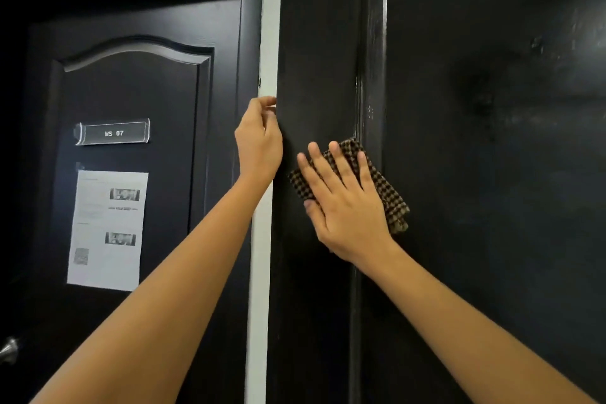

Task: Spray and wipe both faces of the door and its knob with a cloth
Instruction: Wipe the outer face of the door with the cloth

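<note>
Black and glossy, the open door [492,207] fills my right side, my left hand [259,144] curled round its white edge, fingertips probably hooked behind it, while my right hand [344,207] lies flat, fingers spread, pressing the brown checked cloth [390,193] against its face.

Dim light, black panelled door [131,92] at left, WS 07 nameplate [113,132], white paper notice [106,229]
</note>
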